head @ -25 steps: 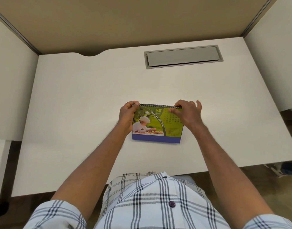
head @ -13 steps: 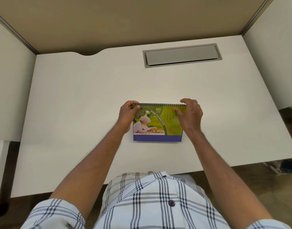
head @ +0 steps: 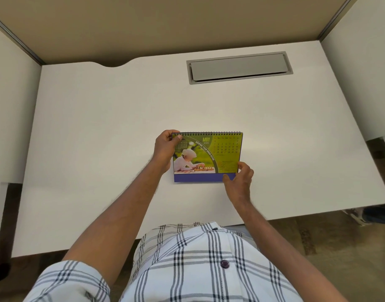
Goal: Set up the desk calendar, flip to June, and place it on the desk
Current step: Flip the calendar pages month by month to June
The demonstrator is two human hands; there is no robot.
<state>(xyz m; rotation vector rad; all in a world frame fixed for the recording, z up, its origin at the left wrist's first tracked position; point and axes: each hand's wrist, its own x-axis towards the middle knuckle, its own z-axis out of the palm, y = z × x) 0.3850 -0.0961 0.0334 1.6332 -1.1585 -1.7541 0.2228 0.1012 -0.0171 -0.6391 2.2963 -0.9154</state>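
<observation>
A: What is seen from the head camera?

B: A desk calendar (head: 206,156) is stood up on the white desk (head: 100,127), near the front edge. The page for May is shown. A grey hatch (head: 239,67) is set into the desk, far behind it.

A: How is it held?

B: The top left corner, by the wire rings, is pinched by the left hand (head: 166,149), with the thumb in front and the fingers behind. The bottom right corner of the May page is pinched by the fingers (head: 241,165) of the right hand (head: 239,178).

A: Which step is being done?

B: The standing up looks done. The flip to June seems to be started, since May is not yet turned.

A: What is needed next?

B: Only one page should be lifted, up and over the rings. The stand should be kept steady at the top. Then June can be checked.
</observation>
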